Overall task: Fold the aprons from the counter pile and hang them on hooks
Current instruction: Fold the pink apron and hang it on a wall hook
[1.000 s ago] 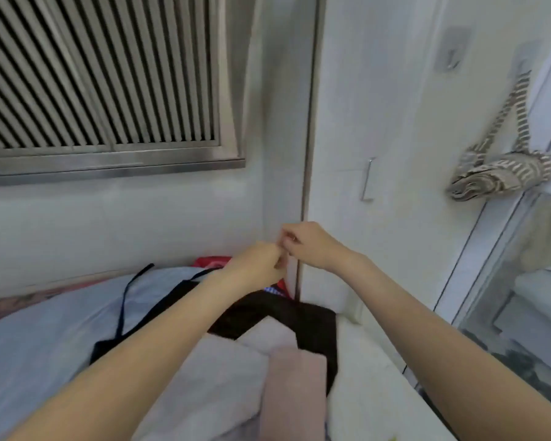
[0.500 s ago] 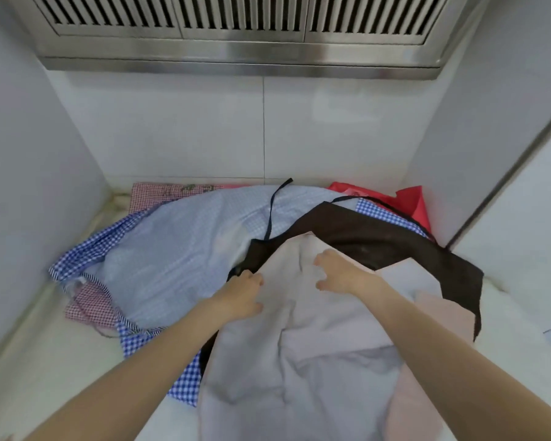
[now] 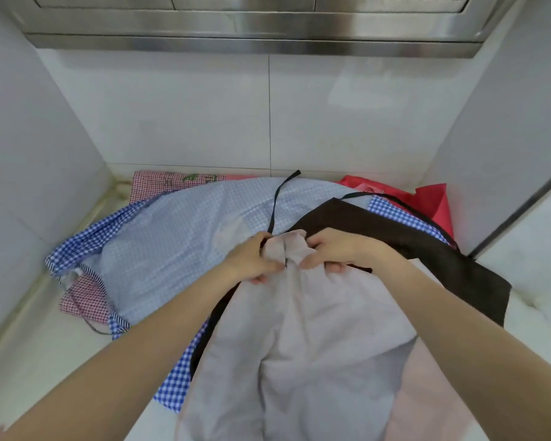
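Note:
A pale pink-grey apron lies on top of the counter pile, running toward me. My left hand and my right hand grip its bunched top edge side by side, fingers curled into the cloth. Under it lie a dark brown apron with black straps, a light blue checked apron, a bolder blue gingham one, a red checked one and a red one. No hook shows in this view.
The pile sits on a white counter in a recess with white tiled walls at the back and both sides. A steel range hood hangs overhead. A white ledge stands at the right.
My view swung from the wall with the hung striped apron down to the counter pile. My hands dropped onto the pale apron, then closed together and gathered its top edge.

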Available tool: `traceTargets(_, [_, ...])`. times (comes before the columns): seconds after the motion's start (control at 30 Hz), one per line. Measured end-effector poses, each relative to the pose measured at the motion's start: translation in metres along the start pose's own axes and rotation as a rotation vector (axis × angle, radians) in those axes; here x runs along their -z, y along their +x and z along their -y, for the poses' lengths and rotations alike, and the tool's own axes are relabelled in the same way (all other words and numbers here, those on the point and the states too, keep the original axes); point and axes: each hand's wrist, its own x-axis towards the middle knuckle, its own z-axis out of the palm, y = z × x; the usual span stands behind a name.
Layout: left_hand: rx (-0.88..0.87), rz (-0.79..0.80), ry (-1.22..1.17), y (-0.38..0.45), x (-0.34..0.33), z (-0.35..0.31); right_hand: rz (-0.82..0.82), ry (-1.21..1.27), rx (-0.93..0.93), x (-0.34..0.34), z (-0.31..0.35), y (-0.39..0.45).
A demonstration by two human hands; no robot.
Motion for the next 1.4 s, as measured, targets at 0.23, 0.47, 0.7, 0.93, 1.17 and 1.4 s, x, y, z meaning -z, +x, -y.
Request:
traceTargets(0.23, [-0.097,0.141,-0.152,-0.032,0.07,-0.044,0.129,-0.078,-0.003,0.039,0.077,-0.04])
traceTargets(0.47, [-0.357,-0.046,0.159,-0.083,0.136,-0.117,-0.201,-0.086,0.375,0.06,0.161,-0.089])
traceTargets(0.7, [-0.48,-0.664,1.035,-0.169,0.221,-0.17,-0.598,-0.587,0.291,0.07,0.258,-0.18])
traceTargets(0.93, [-0.535,-1.163,1.303,-0.261,0.26,-0.214,-1.382,-0.702,0.269,0.076,0.294,-0.259])
traceTargets(1.17, [-0.199,-1.097,1.164,-0.291,0.282,-0.175,-1.251,-0.662,-0.094,0.078,0.257,-0.299])
traceTargets(1.4, [-0.043,-0.535,0.964,-0.265,0.278,-0.119,-0.803,0.061,0.452,0.027,0.263,-0.281])
